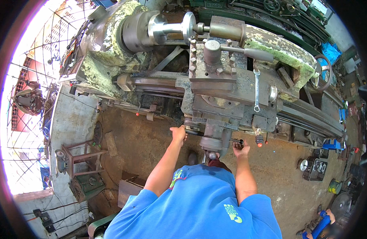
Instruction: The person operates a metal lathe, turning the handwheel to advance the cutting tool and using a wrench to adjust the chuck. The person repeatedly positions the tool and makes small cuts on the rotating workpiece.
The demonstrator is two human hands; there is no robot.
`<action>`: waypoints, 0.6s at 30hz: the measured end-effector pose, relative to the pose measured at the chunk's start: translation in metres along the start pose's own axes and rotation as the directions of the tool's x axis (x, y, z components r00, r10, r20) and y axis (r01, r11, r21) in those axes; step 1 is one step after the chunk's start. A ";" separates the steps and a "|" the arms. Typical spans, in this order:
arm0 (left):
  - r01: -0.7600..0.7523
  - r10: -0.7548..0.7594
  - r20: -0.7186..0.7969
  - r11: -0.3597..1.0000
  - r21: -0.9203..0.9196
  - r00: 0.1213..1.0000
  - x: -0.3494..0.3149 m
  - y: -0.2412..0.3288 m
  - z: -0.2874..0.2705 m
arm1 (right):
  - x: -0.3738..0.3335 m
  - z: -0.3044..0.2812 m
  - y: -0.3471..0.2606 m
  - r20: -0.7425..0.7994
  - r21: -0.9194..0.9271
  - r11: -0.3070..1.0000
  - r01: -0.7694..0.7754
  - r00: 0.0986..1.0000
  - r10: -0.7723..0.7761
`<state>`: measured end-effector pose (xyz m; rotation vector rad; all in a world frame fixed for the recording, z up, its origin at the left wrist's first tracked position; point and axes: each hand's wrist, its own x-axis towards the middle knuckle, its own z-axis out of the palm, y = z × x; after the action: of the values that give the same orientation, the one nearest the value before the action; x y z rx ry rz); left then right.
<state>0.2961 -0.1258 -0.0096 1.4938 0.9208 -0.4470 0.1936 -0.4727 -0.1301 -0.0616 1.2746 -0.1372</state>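
I stand at a metal lathe. My left hand is closed round the left end of a dark crank bar at the front of the carriage, thumb out to the left. At the bar's other end, my right hand is palm up, its fingers curled at a black knob. Above the hands sits the tool post with its long clamping lever. A shiny flanged metal workpiece is held between the chuck and the tailstock. An open-ended spanner lies on the slide.
Red-tipped levers stick out near my right hand. A metal stand and a green machine part stand on the floor at left. At right are a dark tray of parts and a blue box. Another lathe stands behind.
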 end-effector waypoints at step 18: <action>0.003 -0.001 -0.047 0.999 0.044 0.999 -0.009 0.003 0.005 | -0.030 -0.008 -0.053 0.050 -0.354 0.821 0.448 0.886 -0.461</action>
<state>0.2946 -0.1325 -0.0018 1.5493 0.9544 -0.4376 0.1735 -0.5206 -0.0975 -0.6874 1.2917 -0.3190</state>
